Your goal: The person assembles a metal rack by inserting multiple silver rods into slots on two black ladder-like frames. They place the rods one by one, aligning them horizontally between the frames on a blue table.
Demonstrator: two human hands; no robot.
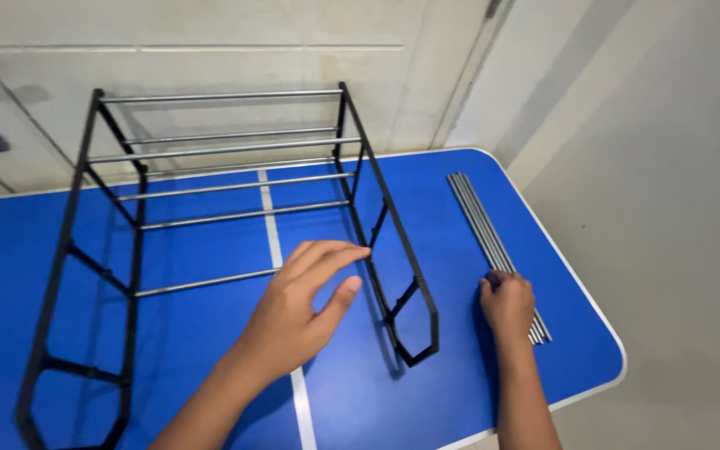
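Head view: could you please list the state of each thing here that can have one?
Black rack frame: lying on its side on the table, partly fitted with rods.
Fitted rods: seated between the two side frames.
Loose rods: bundled flat by the table's right edge.
Left hand: open, fingertips at the rack's right side frame.
Right hand: resting on the loose rods.
Blue table: unfolded.

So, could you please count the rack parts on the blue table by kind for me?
Black side frames: 2
Silver rods fitted between the frames: 8
Bundles of loose silver rods under the right hand: 1 (too tightly packed to count singly)
Total: 11
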